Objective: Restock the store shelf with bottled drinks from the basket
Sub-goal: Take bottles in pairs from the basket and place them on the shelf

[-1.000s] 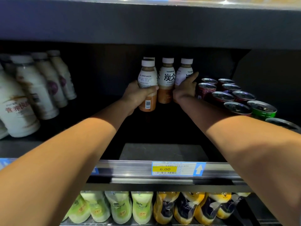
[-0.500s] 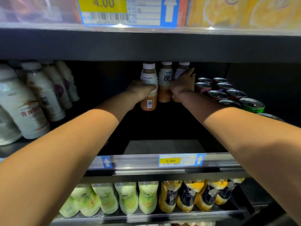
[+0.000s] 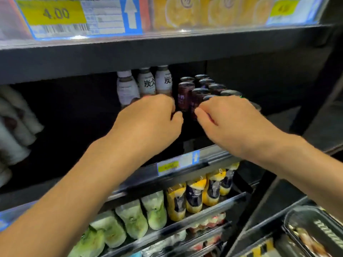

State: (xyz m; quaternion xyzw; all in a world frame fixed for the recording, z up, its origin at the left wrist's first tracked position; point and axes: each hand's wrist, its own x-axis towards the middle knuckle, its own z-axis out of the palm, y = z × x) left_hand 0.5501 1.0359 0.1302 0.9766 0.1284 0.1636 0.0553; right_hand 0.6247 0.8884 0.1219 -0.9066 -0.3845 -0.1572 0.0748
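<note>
Your left hand (image 3: 148,117) and right hand (image 3: 228,121) hover loosely curled and empty in front of the dark shelf (image 3: 167,52). The bottles (image 3: 146,84) stand upright at its back, cans (image 3: 200,89) just right of them, pouches (image 3: 194,197) below.

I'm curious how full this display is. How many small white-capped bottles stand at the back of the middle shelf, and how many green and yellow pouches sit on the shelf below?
Small white-capped plastic bottles: 3
Green soft drink pouches: 4
Yellow soft drink pouches: 4
Total: 11
</note>
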